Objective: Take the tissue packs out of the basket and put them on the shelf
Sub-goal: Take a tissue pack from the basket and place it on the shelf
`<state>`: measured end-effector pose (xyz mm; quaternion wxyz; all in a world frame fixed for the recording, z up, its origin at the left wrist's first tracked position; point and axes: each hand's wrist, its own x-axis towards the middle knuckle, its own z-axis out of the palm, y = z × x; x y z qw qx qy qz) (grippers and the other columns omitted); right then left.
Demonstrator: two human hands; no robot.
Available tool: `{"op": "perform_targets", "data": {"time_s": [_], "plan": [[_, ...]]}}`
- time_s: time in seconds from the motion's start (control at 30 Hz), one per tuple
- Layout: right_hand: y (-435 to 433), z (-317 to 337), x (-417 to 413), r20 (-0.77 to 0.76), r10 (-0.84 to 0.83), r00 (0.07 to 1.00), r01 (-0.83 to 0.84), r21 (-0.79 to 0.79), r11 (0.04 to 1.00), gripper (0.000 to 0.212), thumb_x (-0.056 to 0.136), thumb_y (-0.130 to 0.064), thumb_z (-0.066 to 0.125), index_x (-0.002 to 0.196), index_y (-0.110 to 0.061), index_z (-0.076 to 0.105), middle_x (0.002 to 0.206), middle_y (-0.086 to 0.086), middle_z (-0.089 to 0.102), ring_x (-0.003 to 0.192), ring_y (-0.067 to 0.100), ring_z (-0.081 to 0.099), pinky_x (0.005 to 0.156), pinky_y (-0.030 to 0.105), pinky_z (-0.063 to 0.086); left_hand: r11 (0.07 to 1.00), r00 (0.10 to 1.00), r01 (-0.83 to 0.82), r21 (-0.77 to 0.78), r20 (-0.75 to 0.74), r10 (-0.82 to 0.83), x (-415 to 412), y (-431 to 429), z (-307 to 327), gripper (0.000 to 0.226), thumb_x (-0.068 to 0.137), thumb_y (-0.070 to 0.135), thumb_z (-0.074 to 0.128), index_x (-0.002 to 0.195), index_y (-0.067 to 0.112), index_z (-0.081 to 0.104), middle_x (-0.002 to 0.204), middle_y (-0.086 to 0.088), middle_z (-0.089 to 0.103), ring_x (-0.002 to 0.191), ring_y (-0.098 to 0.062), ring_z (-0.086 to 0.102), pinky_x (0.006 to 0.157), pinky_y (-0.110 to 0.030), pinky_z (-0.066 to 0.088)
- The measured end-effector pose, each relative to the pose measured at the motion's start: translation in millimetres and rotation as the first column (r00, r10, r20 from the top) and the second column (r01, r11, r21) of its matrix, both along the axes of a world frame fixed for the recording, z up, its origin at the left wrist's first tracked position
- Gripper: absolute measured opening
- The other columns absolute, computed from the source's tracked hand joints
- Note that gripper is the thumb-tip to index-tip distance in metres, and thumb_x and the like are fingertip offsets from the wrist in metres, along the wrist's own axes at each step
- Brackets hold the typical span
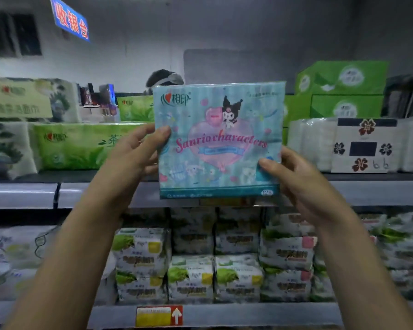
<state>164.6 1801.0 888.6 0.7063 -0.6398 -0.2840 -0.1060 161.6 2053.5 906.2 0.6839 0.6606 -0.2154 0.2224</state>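
The left hand [134, 151] and right hand [303, 184] pinch the Sanrio tissue pack [219, 144] at its nine and four o'clock edges; it looks light, soft and slick-filmed.

Grey shelf [22, 194], green tissue packs [81, 146] at left, white packs [317, 144] at right

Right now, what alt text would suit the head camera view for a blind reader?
A left hand and a right hand hold a blue cartoon tissue pack upright by its sides, before a shelf of green tissue packs.
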Motion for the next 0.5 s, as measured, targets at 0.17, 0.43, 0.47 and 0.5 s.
{"op": "perform_targets", "data": {"time_s": [0.17,0.43,0.47,0.5], "plan": [[7.0,30.2,32.2,0.119,-0.031,0.992,0.057,-0.223,0.973,0.031,0.071,-0.031,0.063,0.100,-0.021,0.062,0.091,-0.016,0.073,0.089,0.000,0.067,0.071,0.013,0.051,0.999,0.997,-0.041,0.015,0.063,0.040,26.1,6.3,15.0,0.018,0.084,0.035,0.056,0.095,0.026,0.067,0.086,0.011,0.075,0.080,-0.004,0.070,0.063,-0.016,0.053],[12.3,56.4,83.7,0.134,-0.088,0.987,0.126,-0.311,0.942,0.019,0.087,-0.006,0.061,0.096,-0.023,0.060,0.096,-0.010,0.068,0.082,-0.002,0.067,0.071,0.018,0.055,0.980,0.989,-0.070,0.186,0.142,0.043,59.1,14.6,55.4,0.026,0.084,0.034,0.055,0.105,0.024,0.066,0.095,0.011,0.074,0.093,-0.002,0.068,0.078,-0.018,0.055],[13.8,62.0,88.5,0.127,-0.106,0.986,0.141,-0.309,0.941,0.019,0.088,-0.006,0.060,0.097,-0.023,0.060,0.096,-0.010,0.067,0.083,0.000,0.066,0.075,0.022,0.056,0.973,0.989,-0.084,0.213,0.136,0.055,64.0,16.0,62.0,0.026,0.085,0.035,0.055,0.106,0.025,0.067,0.099,0.009,0.074,0.097,-0.005,0.068,0.083,-0.021,0.054],[15.3,67.7,93.2,0.124,-0.127,0.984,0.160,-0.304,0.939,0.020,0.088,-0.006,0.060,0.099,-0.023,0.059,0.097,-0.010,0.067,0.086,0.003,0.065,0.079,0.026,0.055,0.965,0.989,-0.102,0.243,0.133,0.071,69.6,18.1,68.7,0.025,0.086,0.035,0.056,0.106,0.025,0.068,0.103,0.005,0.074,0.102,-0.010,0.067,0.090,-0.027,0.052]]}}
